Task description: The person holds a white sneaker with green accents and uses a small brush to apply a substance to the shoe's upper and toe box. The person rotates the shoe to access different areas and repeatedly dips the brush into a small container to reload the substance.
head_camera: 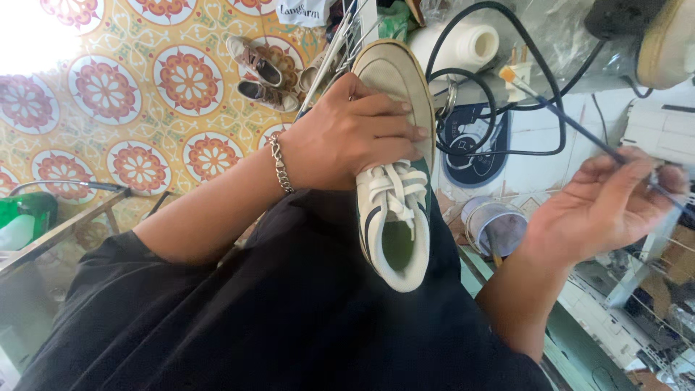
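My left hand (347, 137) grips a white sneaker (394, 217) with white laces and a dark green side stripe, holding it over my lap across the toe and upper. A silver chain bracelet (279, 165) sits on that wrist. My right hand (604, 206) is raised at the right and pinches a thin dark-handled brush (572, 123) whose pale bristle tip points toward the sneaker's toe. The brush tip is apart from the sneaker.
A pair of worn brown shoes (262, 72) lies on the patterned orange floor. Black cables (499, 80) loop over a white surface beside a white bottle (463, 43). A small round container (496, 228) stands below my right hand. A green object (25, 217) sits at the left.
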